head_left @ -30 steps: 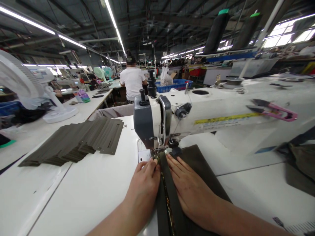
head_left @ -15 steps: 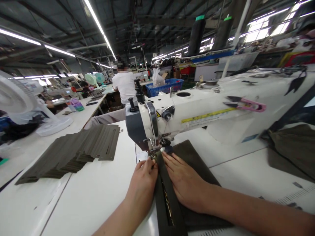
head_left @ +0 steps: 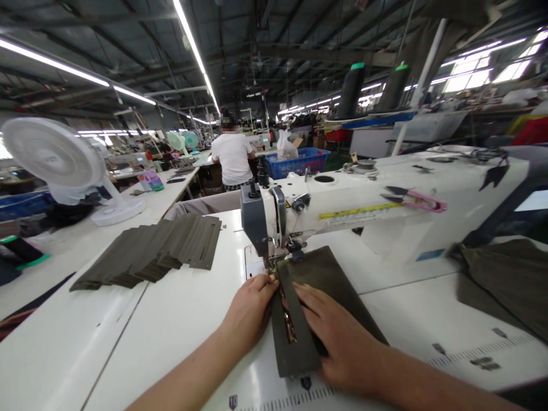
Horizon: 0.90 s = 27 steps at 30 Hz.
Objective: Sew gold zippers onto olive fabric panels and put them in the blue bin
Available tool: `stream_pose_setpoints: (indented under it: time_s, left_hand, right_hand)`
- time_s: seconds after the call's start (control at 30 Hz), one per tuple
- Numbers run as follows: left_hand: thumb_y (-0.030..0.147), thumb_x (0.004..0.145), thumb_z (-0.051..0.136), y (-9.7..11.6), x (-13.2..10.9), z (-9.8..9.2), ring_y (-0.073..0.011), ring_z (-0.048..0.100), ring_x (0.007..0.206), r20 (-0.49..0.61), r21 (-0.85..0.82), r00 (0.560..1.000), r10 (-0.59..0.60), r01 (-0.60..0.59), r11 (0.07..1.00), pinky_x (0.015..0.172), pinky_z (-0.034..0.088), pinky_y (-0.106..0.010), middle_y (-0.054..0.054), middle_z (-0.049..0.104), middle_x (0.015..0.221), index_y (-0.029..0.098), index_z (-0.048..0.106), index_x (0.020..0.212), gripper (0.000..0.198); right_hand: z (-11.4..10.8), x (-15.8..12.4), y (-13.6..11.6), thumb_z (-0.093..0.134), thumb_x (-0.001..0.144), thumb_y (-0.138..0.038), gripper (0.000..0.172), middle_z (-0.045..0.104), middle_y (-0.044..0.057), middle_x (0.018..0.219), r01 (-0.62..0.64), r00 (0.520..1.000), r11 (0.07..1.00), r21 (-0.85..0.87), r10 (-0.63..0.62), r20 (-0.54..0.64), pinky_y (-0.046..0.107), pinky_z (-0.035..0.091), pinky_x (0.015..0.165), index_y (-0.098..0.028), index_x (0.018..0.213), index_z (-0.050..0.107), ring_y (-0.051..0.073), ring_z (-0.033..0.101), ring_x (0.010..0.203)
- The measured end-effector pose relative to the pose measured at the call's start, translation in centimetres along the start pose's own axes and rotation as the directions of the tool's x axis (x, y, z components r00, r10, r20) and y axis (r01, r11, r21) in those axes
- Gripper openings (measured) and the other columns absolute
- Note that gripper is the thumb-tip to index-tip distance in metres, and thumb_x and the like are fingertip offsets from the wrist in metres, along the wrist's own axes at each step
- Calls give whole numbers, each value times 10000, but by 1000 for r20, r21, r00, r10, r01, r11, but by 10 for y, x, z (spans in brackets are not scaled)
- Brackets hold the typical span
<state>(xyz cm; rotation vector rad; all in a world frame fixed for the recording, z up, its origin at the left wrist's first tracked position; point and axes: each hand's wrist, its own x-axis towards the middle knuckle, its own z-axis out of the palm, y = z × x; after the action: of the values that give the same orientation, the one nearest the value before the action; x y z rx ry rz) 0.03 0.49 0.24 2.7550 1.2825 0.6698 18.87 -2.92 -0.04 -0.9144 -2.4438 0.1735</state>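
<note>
My left hand [head_left: 250, 308] sits at the near side of the sewing machine's presser foot [head_left: 274, 264], its fingertips pinching the edge of an olive slotted strip [head_left: 291, 337]. That strip lies on a larger olive fabric panel [head_left: 329, 279]. My right hand [head_left: 342, 337] rests flat on the panel and the strip's right edge. The strip's narrow slot shows a glint of metal teeth, possibly a zipper. The needle area is partly hidden by the machine head [head_left: 257, 220].
A stack of olive slotted strips [head_left: 154, 254] lies on the white table [head_left: 128, 342] left of the machine. Pink-handled thread snips [head_left: 415, 198] rest on the machine arm. Olive fabric [head_left: 505, 285] is piled at right. A fan [head_left: 53, 153], blue basket [head_left: 297, 162] and co-worker [head_left: 232, 160] stand beyond.
The strip and panel have shifted toward the machine, and the strip's near end now shows on the table. My right hand has slid toward me along the panel. The view has also swung slightly.
</note>
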Motion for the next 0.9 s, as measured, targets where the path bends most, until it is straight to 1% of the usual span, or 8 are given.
stream_pose_setpoints:
  time_s: [0.07,0.13,0.2,0.27,0.37,0.53,0.67,0.9]
  left_hand:
    - [83,789,499,3,-7,-4,-215,591,947,-20,-7,999,30,-30,1000,845,498,-357,-97,629,1046,129,605,1011,250]
    - [86,794,484,7,-12,-7,-212,600,941,-43,-1,998,41,-41,999,834,505,-360,-89,640,1048,139,612,994,244]
    - [78,790,466,10,-15,-8,-204,608,931,-55,10,997,47,-46,999,824,508,-359,-86,646,1042,143,611,989,254]
    - [75,780,460,13,-17,-8,-202,608,939,-53,34,997,60,-58,998,848,494,-378,-90,645,1042,142,604,990,263]
    - [95,783,468,17,-18,-5,-207,606,951,-45,82,995,91,-87,993,884,467,-402,-102,640,1047,140,592,992,247]
    - [134,799,479,19,-16,-3,-212,618,923,-71,117,988,136,-127,985,874,472,-388,-109,655,985,125,592,930,174]
    - [118,808,471,17,-13,-2,-212,614,934,-53,144,987,151,-142,979,884,466,-407,-108,650,992,122,582,942,174]
    - [127,815,485,9,-4,-1,-210,622,888,-45,169,983,179,-169,971,878,471,-412,-112,646,967,116,582,915,140]
  right_hand:
    - [4,-13,-12,599,734,-292,444,565,174,1151,89,991,995,-45,-93,-100,401,409,950,-86,1126,567,262,493,1095]
    - [13,-22,-21,543,781,-192,264,620,157,1047,153,955,977,-149,-184,-231,377,455,896,-96,1014,625,250,538,1021]
    - [21,-26,-26,467,791,-91,212,644,172,965,204,915,944,-261,-279,-290,386,482,848,-79,891,654,263,565,966]
    - [23,-26,-30,439,769,-49,222,654,186,881,249,912,909,-333,-336,-235,403,504,798,-60,806,658,284,588,903]
    - [19,-25,-32,438,750,-39,225,657,178,791,298,920,879,-372,-368,-134,414,525,745,-46,796,658,290,612,825]
    - [15,-26,-32,418,752,-25,251,668,178,799,301,913,870,-390,-381,-144,403,529,758,-48,808,662,280,625,834]
    - [18,-26,-29,402,763,-29,277,678,166,837,284,922,877,-387,-361,-140,397,536,761,-66,838,666,271,634,828]
    - [22,-22,-19,404,751,2,286,682,162,833,255,917,892,-374,-346,-198,390,538,753,-79,828,668,265,636,833]
